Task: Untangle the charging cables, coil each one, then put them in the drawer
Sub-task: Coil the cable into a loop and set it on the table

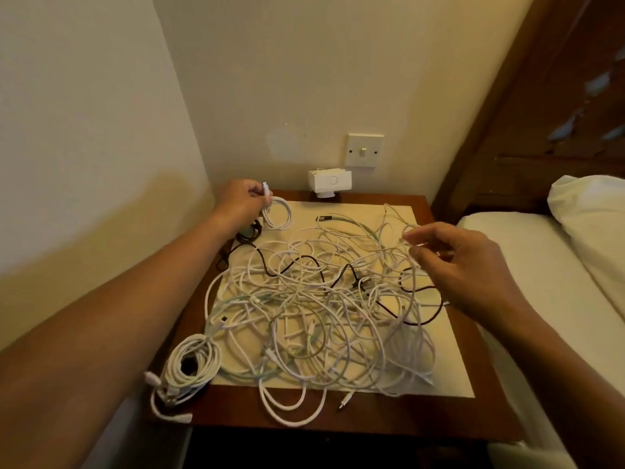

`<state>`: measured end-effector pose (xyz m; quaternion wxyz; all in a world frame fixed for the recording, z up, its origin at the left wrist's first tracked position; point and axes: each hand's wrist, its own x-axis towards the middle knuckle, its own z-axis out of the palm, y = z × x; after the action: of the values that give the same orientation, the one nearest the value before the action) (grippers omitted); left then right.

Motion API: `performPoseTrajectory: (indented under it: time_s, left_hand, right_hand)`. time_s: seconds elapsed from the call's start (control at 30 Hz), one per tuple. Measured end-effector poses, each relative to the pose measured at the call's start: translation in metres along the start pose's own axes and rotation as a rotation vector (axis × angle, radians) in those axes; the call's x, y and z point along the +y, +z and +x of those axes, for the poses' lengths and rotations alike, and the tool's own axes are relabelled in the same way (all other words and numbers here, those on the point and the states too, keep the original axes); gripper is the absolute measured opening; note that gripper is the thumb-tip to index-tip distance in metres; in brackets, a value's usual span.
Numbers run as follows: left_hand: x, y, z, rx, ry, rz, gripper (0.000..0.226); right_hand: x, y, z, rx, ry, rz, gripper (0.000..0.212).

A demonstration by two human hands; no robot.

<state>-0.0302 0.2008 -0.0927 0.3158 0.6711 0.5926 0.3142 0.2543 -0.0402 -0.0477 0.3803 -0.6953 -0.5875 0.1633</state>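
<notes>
A big tangle of white cables (314,309) with a black cable (341,275) running through it covers the cream mat (453,374) on the wooden bedside table (487,394). My left hand (236,203) grips a small coiled white cable (278,214) at the mat's far left corner, its plug sticking up between my fingers. My right hand (463,262) hovers over the tangle's right side with fingers loosely curled near a thin white strand; whether it pinches the strand is unclear. A thick finished white coil (189,367) lies at the table's front left. No drawer is in view.
A white box-shaped adapter (329,182) stands at the table's back edge below a wall switch (363,149). A dark coiled cable (248,231) lies under my left wrist. A bed with white sheet (548,299) and pillow (592,211) borders the table's right side; walls close the left and back.
</notes>
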Motion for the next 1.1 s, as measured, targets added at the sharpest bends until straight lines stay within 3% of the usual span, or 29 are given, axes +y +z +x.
performPoseTrajectory:
  time_s: [0.2, 0.3, 0.43, 0.53, 0.63, 0.87, 1.1]
  left_hand:
    - [-0.012, 0.036, 0.055, -0.165, 0.071, 0.406, 0.016]
    - [-0.014, 0.045, 0.066, -0.189, 0.078, 0.444, 0.021]
    - [-0.011, 0.043, 0.068, -0.217, 0.070, 0.454, 0.040]
    - [-0.004, 0.034, 0.059, -0.200, 0.085, 0.423, 0.047]
    - [0.010, 0.017, 0.038, -0.155, 0.130, 0.362, 0.047]
    - [0.077, -0.029, -0.034, -0.068, 0.286, 0.266, 0.024]
    - [0.175, -0.076, -0.124, -0.094, 0.483, 0.148, 0.026]
  right_hand:
    - [0.030, 0.002, 0.043, -0.027, 0.042, -0.189, 0.019]
    - [0.035, 0.009, 0.068, -0.086, 0.029, -0.311, 0.028]
    - [0.033, 0.027, 0.100, -0.242, 0.101, -0.523, 0.059]
    - [0.031, 0.036, 0.110, -0.325, 0.181, -0.626, 0.052]
    - [0.016, 0.026, 0.107, -0.302, 0.187, -0.433, 0.030]
    - [-0.061, -0.045, 0.081, -0.092, 0.020, 0.120, 0.019]
    - [-0.152, -0.135, 0.060, 0.143, -0.296, 0.093, 0.020]
